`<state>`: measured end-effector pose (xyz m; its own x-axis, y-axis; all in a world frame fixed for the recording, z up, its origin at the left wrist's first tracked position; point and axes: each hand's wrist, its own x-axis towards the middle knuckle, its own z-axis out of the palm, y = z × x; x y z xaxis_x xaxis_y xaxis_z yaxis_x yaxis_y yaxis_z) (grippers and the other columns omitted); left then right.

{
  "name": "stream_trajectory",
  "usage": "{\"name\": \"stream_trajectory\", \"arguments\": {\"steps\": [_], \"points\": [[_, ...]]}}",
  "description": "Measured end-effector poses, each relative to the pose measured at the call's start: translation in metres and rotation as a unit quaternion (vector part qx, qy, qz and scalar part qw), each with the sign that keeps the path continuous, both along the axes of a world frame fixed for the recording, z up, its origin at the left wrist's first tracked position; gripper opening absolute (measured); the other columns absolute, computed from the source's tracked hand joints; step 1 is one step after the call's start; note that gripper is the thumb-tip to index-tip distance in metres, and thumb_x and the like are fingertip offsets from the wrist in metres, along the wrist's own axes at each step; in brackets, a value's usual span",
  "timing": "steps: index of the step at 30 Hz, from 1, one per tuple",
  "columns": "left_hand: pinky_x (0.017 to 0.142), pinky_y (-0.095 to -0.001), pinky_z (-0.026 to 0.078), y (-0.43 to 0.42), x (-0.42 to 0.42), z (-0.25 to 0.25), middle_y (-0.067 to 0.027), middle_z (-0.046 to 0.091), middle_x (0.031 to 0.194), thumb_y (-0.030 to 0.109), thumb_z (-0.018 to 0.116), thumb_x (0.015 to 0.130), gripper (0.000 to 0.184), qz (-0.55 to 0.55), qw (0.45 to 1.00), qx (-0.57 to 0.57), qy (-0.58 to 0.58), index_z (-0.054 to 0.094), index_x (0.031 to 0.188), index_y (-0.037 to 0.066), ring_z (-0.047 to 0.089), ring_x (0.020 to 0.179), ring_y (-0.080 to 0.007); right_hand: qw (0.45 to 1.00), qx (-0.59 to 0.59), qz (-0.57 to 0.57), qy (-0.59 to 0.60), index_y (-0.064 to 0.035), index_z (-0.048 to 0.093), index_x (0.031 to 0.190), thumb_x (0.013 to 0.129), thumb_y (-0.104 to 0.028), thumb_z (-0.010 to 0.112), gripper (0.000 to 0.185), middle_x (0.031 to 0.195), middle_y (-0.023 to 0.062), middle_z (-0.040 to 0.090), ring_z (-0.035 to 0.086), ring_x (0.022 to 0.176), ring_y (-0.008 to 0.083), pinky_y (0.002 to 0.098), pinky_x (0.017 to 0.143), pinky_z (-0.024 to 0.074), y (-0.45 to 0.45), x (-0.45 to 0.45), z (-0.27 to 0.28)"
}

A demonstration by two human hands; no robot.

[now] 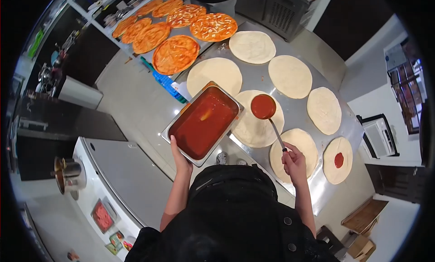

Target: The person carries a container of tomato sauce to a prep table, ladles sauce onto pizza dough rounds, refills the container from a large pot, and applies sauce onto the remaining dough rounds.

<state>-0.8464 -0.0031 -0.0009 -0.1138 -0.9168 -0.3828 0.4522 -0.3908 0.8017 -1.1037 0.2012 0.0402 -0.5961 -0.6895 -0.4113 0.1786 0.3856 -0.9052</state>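
The hands work apart; the left hand (179, 157) grips the near end of the pan (198, 162), which hangs by the table (256, 76) edge, and the right hand (295, 161) is closed round the ladle (275, 131), its bowl full above a dough round (253, 131). A sagging left wrist could tip the pan, held as it seems from one end, and spill sauce (195, 137) on the floor (149, 133); a jerk or twist of the right could slop the bowl off-centre; how high it hangs I cannot tell.
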Motion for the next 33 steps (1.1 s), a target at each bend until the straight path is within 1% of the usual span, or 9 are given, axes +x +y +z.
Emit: {"name": "stream_trajectory", "arguments": {"steps": [2, 5, 9, 16, 24, 26, 28, 29, 33], "points": [[0.1, -0.0369, 0.035, -0.017, 0.004, -0.001, -0.0116, 0.046, 0.129, 0.053, 0.045, 0.088, 0.064, -0.015, 1.0, 0.004, 0.003, 0.039, 0.13, 0.005, 0.045, 0.119, -0.0252, 0.996, 0.015, 0.006, 0.086, -0.002, 0.055, 0.117, 0.086, -0.004, 0.052, 0.031, 0.055, 0.0013, 0.048, 0.042, 0.045, 0.0078, 0.0228, 0.045, 0.0356, -0.001, 0.004, -0.021], [0.101, -0.037, 0.035, -0.037, 0.01, -0.003, -0.0114, 0.045, 0.13, 0.053, 0.044, 0.089, 0.065, -0.021, 1.0, -0.004, -0.003, 0.038, 0.131, 0.004, 0.045, 0.12, -0.0243, 0.926, 0.004, 0.037, 0.376, -0.005, 0.054, 0.118, 0.083, -0.001, 0.051, 0.036, 0.07, 0.0173, 0.055, 0.055, 0.059, 0.0328, 0.0378, 0.056, 0.045, -0.006, 0.018, -0.038], [0.101, -0.0369, 0.035, -0.055, 0.017, -0.002, -0.0112, 0.044, 0.131, 0.053, 0.044, 0.089, 0.064, -0.027, 1.0, -0.001, -0.008, 0.038, 0.131, 0.005, 0.044, 0.12, -0.0242, 0.878, 0.149, 0.075, 0.448, -0.0102, 0.052, 0.122, 0.084, -0.005, 0.052, 0.038, 0.078, 0.0158, 0.052, 0.057, 0.066, 0.0321, 0.0405, 0.059, 0.0463, -0.01, 0.041, -0.042], [0.1, -0.037, 0.036, -0.073, 0.028, -0.003, -0.0104, 0.044, 0.131, 0.053, 0.045, 0.088, 0.064, -0.034, 0.999, 0.016, 0.006, 0.038, 0.131, 0.007, 0.044, 0.12, -0.0248, 0.858, 0.195, 0.063, 0.471, -0.0139, 0.053, 0.121, 0.082, -0.001, 0.053, 0.041, 0.081, 0.0153, 0.052, 0.057, 0.068, 0.0326, 0.0404, 0.059, 0.0467, -0.019, 0.062, -0.039], [0.1, -0.0374, 0.036, -0.08, 0.04, -0.01, -0.0105, 0.046, 0.129, 0.053, 0.046, 0.087, 0.063, -0.05, 0.999, 0.018, 0.01, 0.039, 0.13, 0.008, 0.046, 0.117, -0.0257, 0.911, 0.069, -0.033, 0.405, -0.0095, 0.053, 0.12, 0.082, 0.001, 0.051, 0.04, 0.083, 0.0179, 0.058, 0.06, 0.07, 0.0307, 0.0381, 0.062, 0.0475, -0.019, 0.069, -0.051], [0.101, -0.0371, 0.035, -0.082, 0.043, -0.013, -0.0113, 0.042, 0.133, 0.052, 0.044, 0.09, 0.064, -0.068, 0.997, 0.013, 0.037, 0.036, 0.132, 0.005, 0.043, 0.122, -0.0251, 0.948, 0.058, -0.063, 0.307, -0.0071, 0.052, 0.12, 0.088, -0.004, 0.047, 0.032, 0.071, 0.0115, 0.057, 0.054, 0.053, 0.0161, 0.0283, 0.051, 0.0432, -0.009, 0.065, -0.069], [0.101, -0.0373, 0.035, -0.08, 0.042, -0.007, -0.0117, 0.042, 0.134, 0.051, 0.044, 0.09, 0.064, -0.068, 0.997, 0.016, 0.012, 0.036, 0.133, 0.005, 0.043, 0.122, -0.0256, 0.989, 0.013, -0.148, -0.023, -0.006, 0.049, 0.123, 0.09, -0.006, 0.046, 0.032, 0.068, 0.0056, 0.054, 0.046, 0.049, 0.0092, 0.0225, 0.044, 0.0361, -0.016, 0.067, -0.041], [0.101, -0.0376, 0.035, -0.079, 0.04, -0.003, -0.0119, 0.042, 0.134, 0.051, 0.043, 0.09, 0.063, -0.063, 0.998, 0.013, 0.007, 0.035, 0.133, 0.005, 0.043, 0.122, -0.0259, 0.978, -0.039, -0.184, -0.094, -0.0054, 0.046, 0.125, 0.091, -0.006, 0.045, 0.034, 0.069, 0.0015, 0.049, 0.039, 0.048, 0.0049, 0.0187, 0.04, 0.029, -0.018, 0.071, -0.033], [0.101, -0.0386, 0.035, -0.072, 0.033, 0.003, -0.0127, 0.042, 0.133, 0.05, 0.041, 0.091, 0.062, -0.086, 0.996, 0.005, 0.003, 0.036, 0.133, 0.004, 0.044, 0.121, -0.0262, 0.94, -0.129, -0.234, -0.214, -0.0062, 0.046, 0.125, 0.091, -0.008, 0.046, 0.034, 0.071, 0.0027, 0.049, 0.036, 0.047, 0.0048, 0.0187, 0.04, 0.0268, -0.024, 0.083, -0.003]]}}
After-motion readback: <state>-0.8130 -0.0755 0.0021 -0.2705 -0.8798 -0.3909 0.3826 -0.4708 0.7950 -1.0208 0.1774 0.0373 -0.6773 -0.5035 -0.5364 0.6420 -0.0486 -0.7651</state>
